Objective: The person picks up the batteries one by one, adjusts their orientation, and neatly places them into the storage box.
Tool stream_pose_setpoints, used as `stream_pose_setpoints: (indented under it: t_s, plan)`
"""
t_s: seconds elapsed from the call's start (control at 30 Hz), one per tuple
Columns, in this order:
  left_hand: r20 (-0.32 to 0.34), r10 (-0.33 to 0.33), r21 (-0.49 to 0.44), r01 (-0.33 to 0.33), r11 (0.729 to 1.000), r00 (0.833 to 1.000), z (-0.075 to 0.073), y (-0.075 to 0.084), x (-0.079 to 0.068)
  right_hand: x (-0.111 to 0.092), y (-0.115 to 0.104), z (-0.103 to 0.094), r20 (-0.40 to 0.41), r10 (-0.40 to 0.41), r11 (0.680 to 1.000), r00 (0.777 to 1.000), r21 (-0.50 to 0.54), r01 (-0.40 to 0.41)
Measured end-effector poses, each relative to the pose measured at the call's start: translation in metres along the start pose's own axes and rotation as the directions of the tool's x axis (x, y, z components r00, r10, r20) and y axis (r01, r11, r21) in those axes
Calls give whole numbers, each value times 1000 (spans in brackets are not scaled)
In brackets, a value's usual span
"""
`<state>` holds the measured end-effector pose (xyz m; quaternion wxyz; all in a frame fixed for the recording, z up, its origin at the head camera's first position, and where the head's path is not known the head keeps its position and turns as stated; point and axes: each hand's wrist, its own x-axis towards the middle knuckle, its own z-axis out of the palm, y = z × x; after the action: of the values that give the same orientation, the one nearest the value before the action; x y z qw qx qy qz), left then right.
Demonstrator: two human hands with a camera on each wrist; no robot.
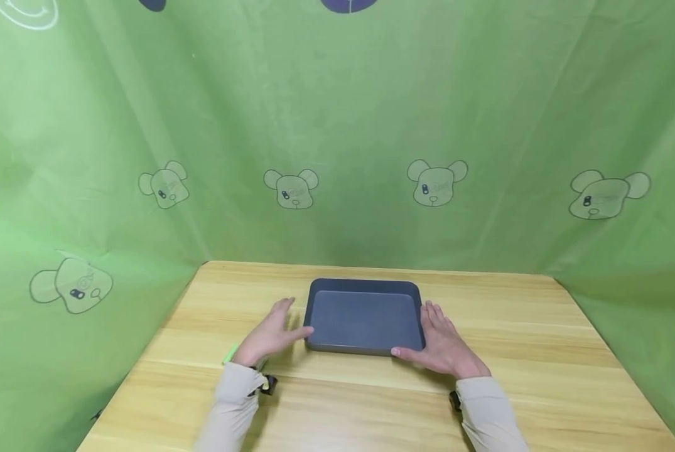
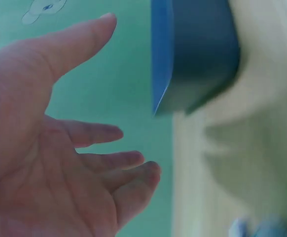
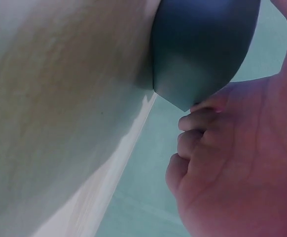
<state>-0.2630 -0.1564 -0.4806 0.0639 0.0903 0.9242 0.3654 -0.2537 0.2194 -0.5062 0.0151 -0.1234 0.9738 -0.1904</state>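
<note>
A dark grey rectangular tray (image 1: 365,320) with low walls lies on the wooden table, its inside bare. To its left is my left hand (image 1: 272,336), fingers spread and thumb pointing at the tray's front left corner. The left wrist view shows a gap between this hand (image 2: 69,143) and the tray's outer wall (image 2: 200,54). My right hand (image 1: 444,345) is at the right side, fingers extended along the wall and thumb by the front rim. In the right wrist view its fingertips come right at the corner of the tray (image 3: 202,44).
The light wooden table (image 1: 337,408) reaches back to a green curtain (image 1: 360,125) printed with bear heads, which also hangs along both sides. Dark wrist devices and light sleeves (image 1: 232,395) are on both arms.
</note>
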Motion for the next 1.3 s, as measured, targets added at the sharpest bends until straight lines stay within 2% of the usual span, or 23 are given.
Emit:
stream_pose_setpoints:
  t_s: [0.1,0.23,0.33,0.43,0.53,0.63,0.77,0.87,1.1,1.3]
  plan:
    - [-37,-12,57,14,998,999,-23,-11,-7,0,0,1,0,1,1000,1000,-3,-1]
    - [-46,15,126,-9,992,999,-50,-33,-17,-1,0,1,2,2,1000,1000,-7,-2]
    - [-31,46,173,-40,984,998,-63,-48,-25,-1,0,1,9,2,1000,1000,-5,-2]
    - [-17,83,199,-78,977,996,-70,-59,-33,-1,0,0,8,-1,1000,1000,0,1]
    - [8,129,211,-128,969,992,-71,-67,-40,-1,1,-2,1,-3,1000,1000,7,3]
    - [62,165,202,-174,964,984,-68,-74,-47,-1,1,-3,7,-1,1000,1000,14,1]
    - [137,177,169,-199,965,975,-63,-78,-53,-1,3,-3,20,3,1000,1000,14,-3]
    - [169,179,165,-207,964,969,-60,-78,-54,0,3,-4,16,8,1000,1000,17,-8]
    - [170,134,156,-161,975,976,-51,-75,-53,0,3,-3,23,9,999,1000,37,-10]
    - [164,156,178,-184,967,974,-42,-72,-53,-1,3,0,29,12,999,1000,37,-13]
